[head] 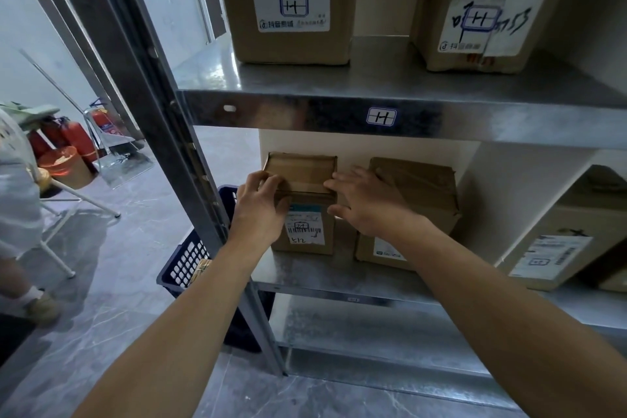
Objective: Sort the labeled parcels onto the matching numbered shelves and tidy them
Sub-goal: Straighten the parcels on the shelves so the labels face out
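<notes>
Forearms (190, 316): both reach from the bottom edge towards the lower shelf (322, 273).
Left hand (261, 204): clamped on the box (305, 173), fingers curled over its top left corner.
Right hand (369, 204): fingers straight, laid against the box's right edge, in the gap beside the neighbour box (424, 187).
Box: upright on the lower shelf, at its left end, label facing out; the mark on the label is too small to read.
Upper shelf (475, 127): its tag (381, 116) matches the marks on the two boxes (288, 41) standing on it.
Done: upper parcels look sorted; three boxes stand on the lower shelf, one of them at the far right (549, 248).
In hand: probably squaring this box into line.
Left: the basket (186, 265) on the floor seems to hold at least one more item; I cannot tell how many.
</notes>
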`<act>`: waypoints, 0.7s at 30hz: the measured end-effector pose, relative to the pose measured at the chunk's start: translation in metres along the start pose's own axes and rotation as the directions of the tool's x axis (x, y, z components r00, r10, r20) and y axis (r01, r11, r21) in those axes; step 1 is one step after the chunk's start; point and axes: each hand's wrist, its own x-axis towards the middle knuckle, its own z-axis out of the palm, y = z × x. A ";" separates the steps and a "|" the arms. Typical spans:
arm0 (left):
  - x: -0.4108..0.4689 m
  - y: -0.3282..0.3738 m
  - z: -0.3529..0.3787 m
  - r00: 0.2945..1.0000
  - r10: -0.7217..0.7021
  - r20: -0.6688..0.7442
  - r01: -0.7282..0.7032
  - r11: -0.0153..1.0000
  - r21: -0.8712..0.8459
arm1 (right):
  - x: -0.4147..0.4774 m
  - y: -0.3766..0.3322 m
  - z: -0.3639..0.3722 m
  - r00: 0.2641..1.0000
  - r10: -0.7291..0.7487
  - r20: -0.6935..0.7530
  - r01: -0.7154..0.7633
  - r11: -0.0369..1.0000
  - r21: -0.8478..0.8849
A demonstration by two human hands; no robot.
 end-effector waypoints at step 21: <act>-0.011 0.074 0.007 0.935 0.354 0.025 -0.349 0.930 -0.117 | -0.084 0.059 0.005 0.860 0.203 -0.468 -0.182 0.979 0.091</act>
